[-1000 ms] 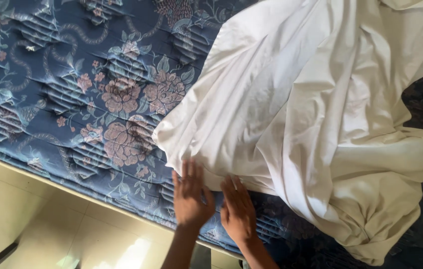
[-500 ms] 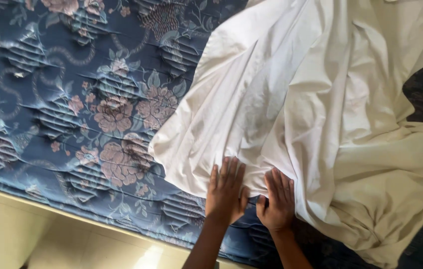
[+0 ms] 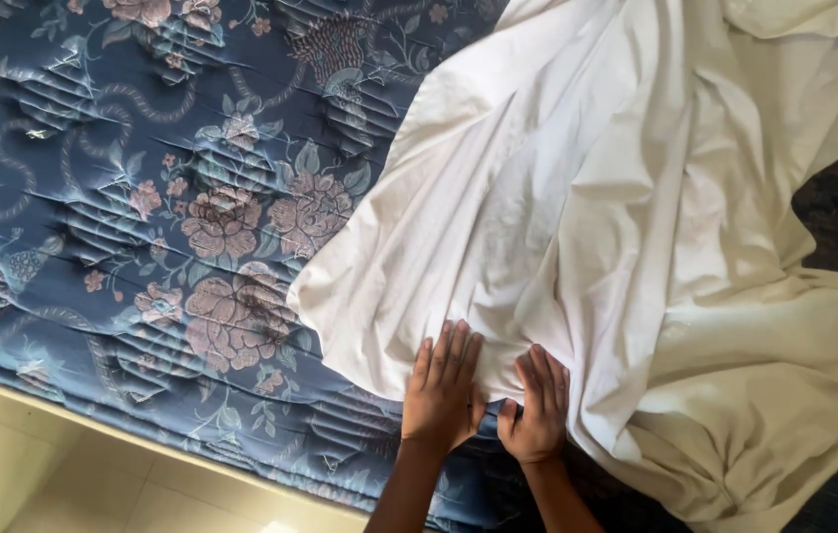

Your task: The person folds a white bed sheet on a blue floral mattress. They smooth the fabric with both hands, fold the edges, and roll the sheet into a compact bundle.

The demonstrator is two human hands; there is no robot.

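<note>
1. Both hands have shifted rightward along the near edge of the bed since the earlier frames, and they now sit at the lower centre of the frame instead of lower left of centre.
2. Left hand [image 3: 443, 390]: palm down, fingers spread and pointing toward the top of the frame, pressed flat on the lower edge of the white sheet [image 3: 616, 227].
3. Right hand [image 3: 537, 410]: just beside the left hand, thumbs nearly touching; fingers lie flat and slightly curled on the same edge of cloth. Whether any fold is pinched beneath it cannot be told.
4. White sheet: crumpled and creased, it covers the right half of the frame from the top edge down to the lower right, where it bunches into thick folds.
5. Mattress [image 3: 143, 217]: blue, quilted, with a pink flower pattern; it lies bare across the upper left and centre left, with the sheet overlapping it.
6. Floor [image 3: 34, 474]: pale tiles, visible in the lower left corner, below the mattress edge.
</note>
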